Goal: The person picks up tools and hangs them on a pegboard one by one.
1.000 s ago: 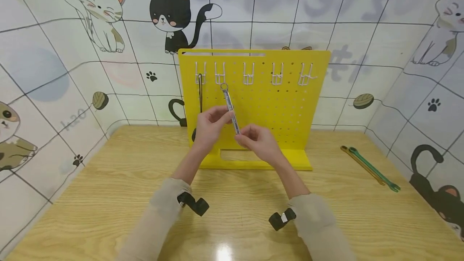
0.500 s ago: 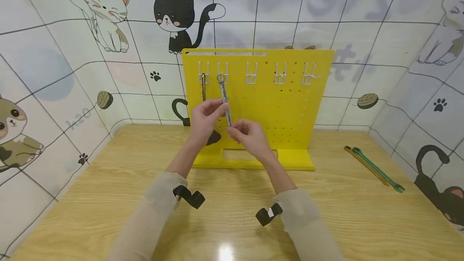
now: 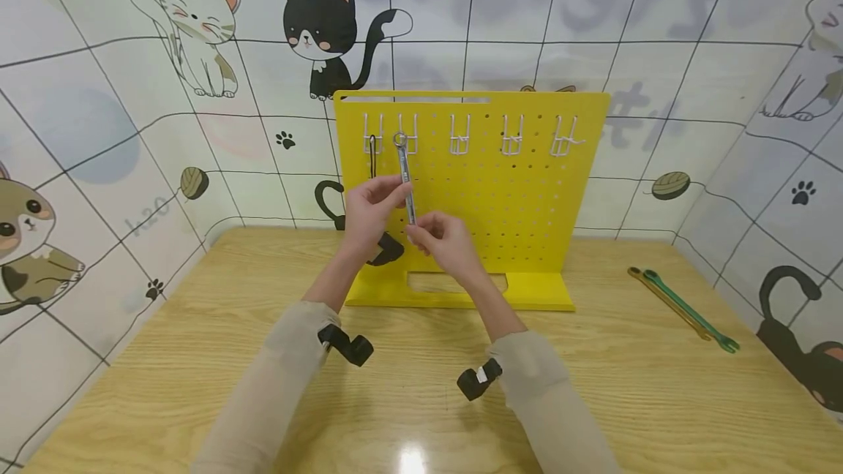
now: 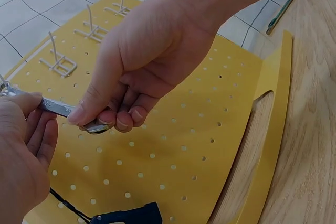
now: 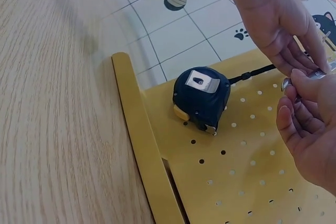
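A silver combination wrench (image 3: 404,164) stands nearly upright before the yellow pegboard (image 3: 487,203). Its ring end lies at the second white hook (image 3: 411,139) from the left; whether the hook passes through the ring I cannot tell. My left hand (image 3: 367,216) pinches the wrench around its middle, thumb in front. Lower down, my right hand (image 3: 448,243) pinches its bottom end between thumb and fingers, which the left wrist view also shows. Behind my left hand a black tape measure (image 5: 202,95) hangs by its cord from the leftmost hook, partly hidden in the head view.
On the table's right side lie a green wrench (image 3: 691,311) and a gold wrench (image 3: 668,302), side by side. Several more white hooks (image 3: 511,137) line the board's upper part. The board's yellow foot (image 3: 533,291) rests on the wooden table (image 3: 593,401). A cat-patterned wall stands close behind.
Both hands have raised the wrench and shifted it slightly left, bringing its ring from below the second hook up to it. More of the tape measure shows beside my left wrist.
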The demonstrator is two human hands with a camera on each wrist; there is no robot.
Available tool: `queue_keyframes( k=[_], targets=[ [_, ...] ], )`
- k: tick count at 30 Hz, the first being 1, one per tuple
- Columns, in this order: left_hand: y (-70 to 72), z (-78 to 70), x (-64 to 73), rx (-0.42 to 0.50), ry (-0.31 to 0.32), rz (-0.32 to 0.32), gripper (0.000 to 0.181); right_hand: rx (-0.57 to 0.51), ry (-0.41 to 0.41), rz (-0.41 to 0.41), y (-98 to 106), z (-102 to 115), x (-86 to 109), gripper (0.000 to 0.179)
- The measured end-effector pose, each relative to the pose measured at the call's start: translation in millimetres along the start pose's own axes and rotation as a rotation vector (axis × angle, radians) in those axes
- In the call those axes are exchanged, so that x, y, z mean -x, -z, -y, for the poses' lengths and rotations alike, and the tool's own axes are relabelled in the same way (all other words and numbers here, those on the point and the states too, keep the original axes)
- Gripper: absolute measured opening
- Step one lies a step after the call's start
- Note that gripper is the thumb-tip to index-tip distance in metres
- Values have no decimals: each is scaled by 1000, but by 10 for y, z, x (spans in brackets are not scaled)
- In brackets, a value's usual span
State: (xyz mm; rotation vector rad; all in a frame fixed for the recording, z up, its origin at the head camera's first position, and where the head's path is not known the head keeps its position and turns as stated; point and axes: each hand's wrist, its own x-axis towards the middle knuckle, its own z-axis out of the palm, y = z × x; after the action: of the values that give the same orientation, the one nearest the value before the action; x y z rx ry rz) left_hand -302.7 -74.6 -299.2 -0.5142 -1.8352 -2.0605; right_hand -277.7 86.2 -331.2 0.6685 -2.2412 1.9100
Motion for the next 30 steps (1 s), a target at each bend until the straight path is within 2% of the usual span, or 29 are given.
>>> queue_keyframes(
  k=[6, 22, 26, 30],
  targets=[
    [-27, 63, -53, -18, -20, 0, 24, 21, -35, -19, 5, -50, -35, 21],
    [13, 145, -147, -100, -2, -11, 26, 58, -81, -60, -62, -148, -183, 21],
    [2, 142, -158, -125, -8, -32, 23, 62, -92, -82, -87, -162, -217, 21],
    [-23, 140, -178, -141, 2, -58, 23, 110, -85, -116, -102, -180, -242, 20]
  ],
)
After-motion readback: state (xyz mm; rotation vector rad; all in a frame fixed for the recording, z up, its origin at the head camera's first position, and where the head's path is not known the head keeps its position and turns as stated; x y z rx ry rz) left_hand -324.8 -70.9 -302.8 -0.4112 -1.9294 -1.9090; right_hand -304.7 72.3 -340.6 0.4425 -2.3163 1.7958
